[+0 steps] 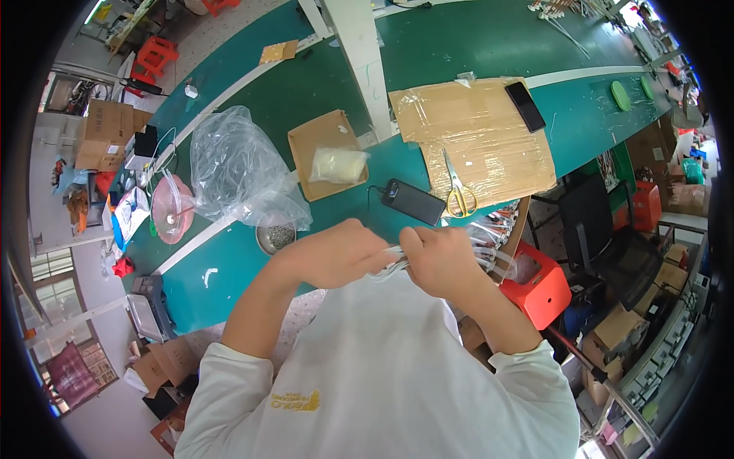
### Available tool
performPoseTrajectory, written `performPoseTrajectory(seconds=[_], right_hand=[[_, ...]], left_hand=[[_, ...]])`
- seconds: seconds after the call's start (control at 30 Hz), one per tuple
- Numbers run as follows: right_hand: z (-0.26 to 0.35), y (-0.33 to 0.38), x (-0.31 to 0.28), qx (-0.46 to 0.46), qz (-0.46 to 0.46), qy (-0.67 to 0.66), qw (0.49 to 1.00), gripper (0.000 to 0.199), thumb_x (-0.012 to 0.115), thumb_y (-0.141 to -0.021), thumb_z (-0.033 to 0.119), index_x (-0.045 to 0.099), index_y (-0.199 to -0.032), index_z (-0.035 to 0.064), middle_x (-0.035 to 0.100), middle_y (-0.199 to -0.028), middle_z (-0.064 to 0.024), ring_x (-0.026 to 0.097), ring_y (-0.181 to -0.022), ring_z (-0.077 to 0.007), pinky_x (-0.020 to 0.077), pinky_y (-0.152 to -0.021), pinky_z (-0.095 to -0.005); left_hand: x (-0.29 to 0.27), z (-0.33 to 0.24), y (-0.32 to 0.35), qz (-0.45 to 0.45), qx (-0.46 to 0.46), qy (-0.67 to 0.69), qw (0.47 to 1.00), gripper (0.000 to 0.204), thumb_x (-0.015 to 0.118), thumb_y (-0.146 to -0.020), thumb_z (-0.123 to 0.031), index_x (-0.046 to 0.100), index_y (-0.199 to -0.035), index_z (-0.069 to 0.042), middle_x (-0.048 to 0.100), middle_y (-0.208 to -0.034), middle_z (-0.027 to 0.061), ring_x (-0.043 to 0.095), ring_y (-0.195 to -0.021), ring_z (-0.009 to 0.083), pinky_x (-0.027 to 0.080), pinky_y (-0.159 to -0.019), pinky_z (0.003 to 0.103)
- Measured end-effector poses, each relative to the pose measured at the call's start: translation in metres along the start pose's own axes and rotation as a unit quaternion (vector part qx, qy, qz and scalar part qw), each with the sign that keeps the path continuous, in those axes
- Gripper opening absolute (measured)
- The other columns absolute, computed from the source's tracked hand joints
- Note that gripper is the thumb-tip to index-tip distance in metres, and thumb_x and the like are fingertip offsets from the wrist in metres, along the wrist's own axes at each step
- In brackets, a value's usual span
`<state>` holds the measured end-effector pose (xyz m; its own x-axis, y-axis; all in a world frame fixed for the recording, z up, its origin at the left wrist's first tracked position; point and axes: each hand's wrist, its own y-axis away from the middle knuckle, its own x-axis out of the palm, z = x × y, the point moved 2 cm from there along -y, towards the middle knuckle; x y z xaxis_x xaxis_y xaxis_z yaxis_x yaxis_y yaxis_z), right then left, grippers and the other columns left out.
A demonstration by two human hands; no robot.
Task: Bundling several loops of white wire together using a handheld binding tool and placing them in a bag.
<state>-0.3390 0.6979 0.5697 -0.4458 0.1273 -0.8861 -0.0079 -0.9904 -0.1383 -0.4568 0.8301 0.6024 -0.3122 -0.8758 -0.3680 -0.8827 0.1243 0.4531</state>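
Observation:
Close in front of my chest, my left hand (345,252) and my right hand (438,262) are both closed on a bundle of thin white strands (392,266), which look like cables. The hands nearly touch, and the fingers hide much of the bundle. Pale ends trail out past my right hand toward a cardboard box of bundled wires (497,226) at the table edge. Beyond my hands lie a black power bank (413,202) with a cable and yellow-handled scissors (457,191). A metal bowl of small metal pieces (277,236) stands near my left forearm.
On the green table (191,294) are a large clear plastic bag (241,164), a cardboard tray (300,145) with a wrapped pale packet, a pink basket (172,208), and flat cardboard (497,164) bearing a phone (525,105). A red stool (539,287) and black chair (604,229) stand right.

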Motion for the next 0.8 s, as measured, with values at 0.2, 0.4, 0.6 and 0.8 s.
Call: performPoseTrajectory(seconds=[0.2,0.4,0.6,0.8], right_hand=[[0.006,-0.006,0.005,0.136,-0.054,-0.139,0.979,0.014,0.06,-0.069,0.006,0.047,-0.074,0.0015,0.056,-0.058,-0.0152,0.057,-0.054,-0.0354,0.0456,-0.048,-0.0421],[0.021,-0.014,0.01,0.155,-0.105,-0.217,0.958,0.015,0.06,-0.071,0.006,0.05,-0.077,-0.0023,0.056,-0.059,-0.0186,0.058,-0.055,-0.0372,0.0461,-0.051,-0.045],[0.027,-0.017,0.014,0.191,-0.081,-0.237,0.949,0.015,0.06,-0.075,0.01,0.052,-0.074,-0.0025,0.056,-0.058,-0.0191,0.058,-0.054,-0.037,0.0462,-0.051,-0.0467],[0.026,-0.02,0.023,0.173,-0.064,-0.253,0.95,0.015,0.057,-0.078,0.012,0.053,-0.075,-0.0026,0.056,-0.057,-0.0187,0.058,-0.053,-0.0365,0.0471,-0.048,-0.0442]], left_hand=[[0.032,0.013,-0.007,-0.482,0.123,0.215,0.841,0.037,0.055,-0.088,-0.021,0.057,-0.113,0.006,0.063,-0.108,0.0133,0.061,-0.087,0.0171,0.048,-0.075,0.026],[0.045,0.007,-0.012,-0.449,0.173,0.196,0.854,0.038,0.054,-0.091,-0.014,0.047,-0.12,0.01,0.057,-0.119,0.0197,0.058,-0.101,0.0192,0.047,-0.086,0.032],[0.045,0.01,-0.01,-0.483,0.156,0.28,0.815,0.028,0.051,-0.091,-0.007,0.052,-0.114,0.01,0.065,-0.102,0.0171,0.063,-0.091,0.0193,0.051,-0.079,0.03],[0.044,0.0,-0.02,-0.466,0.111,0.417,0.773,0.03,0.046,-0.096,-0.019,0.052,-0.112,0.005,0.064,-0.095,0.0133,0.061,-0.092,0.0219,0.046,-0.088,0.036]])
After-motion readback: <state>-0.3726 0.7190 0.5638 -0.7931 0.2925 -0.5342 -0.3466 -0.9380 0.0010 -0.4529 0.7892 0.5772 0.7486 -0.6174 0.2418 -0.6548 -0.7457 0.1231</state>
